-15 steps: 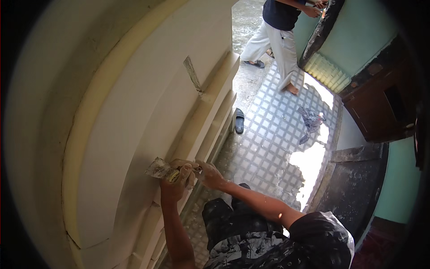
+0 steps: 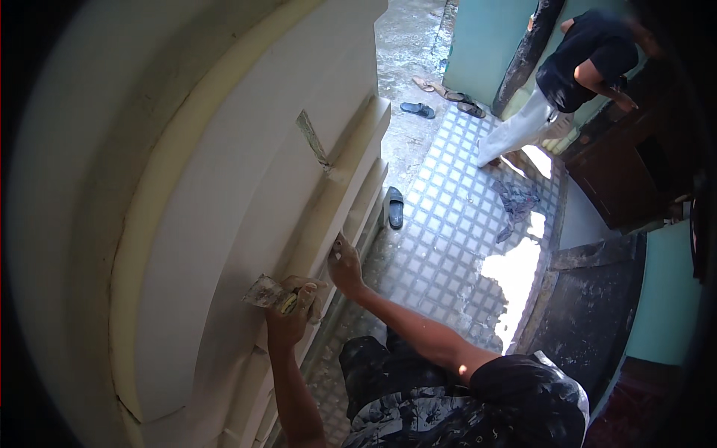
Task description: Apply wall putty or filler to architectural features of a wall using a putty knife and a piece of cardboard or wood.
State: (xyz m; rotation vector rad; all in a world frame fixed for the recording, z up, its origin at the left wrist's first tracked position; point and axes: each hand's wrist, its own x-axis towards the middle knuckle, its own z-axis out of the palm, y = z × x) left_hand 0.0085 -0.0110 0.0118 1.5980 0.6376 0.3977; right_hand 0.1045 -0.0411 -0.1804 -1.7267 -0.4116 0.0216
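My left hand (image 2: 287, 317) is shut on a flat putty scraper (image 2: 263, 293) smeared with pale filler, held against the cream wall (image 2: 224, 194). My right hand (image 2: 345, 267) is a little up and to the right of it. Its fingers are bunched, with the fingertips on the edge of the stepped plaster moulding (image 2: 351, 187). Nothing can be made out in that hand beyond a pale speck at the fingertips. A second scraper blade (image 2: 314, 140) sticks out of the wall higher up. My dark patterned shorts (image 2: 418, 403) fill the lower middle.
A grid-patterned tiled floor (image 2: 448, 224) has a sunlit patch (image 2: 515, 276), a dark sandal (image 2: 394, 207) by the moulding, more sandals (image 2: 417, 110) farther off and a crumpled rag (image 2: 517, 201). Another person (image 2: 567, 75) bends at the top right beside a dark wooden cabinet (image 2: 620, 175).
My right hand has left the scraper and moved up and right onto the moulding edge. The left hand still holds the scraper at the wall. The view has tilted.
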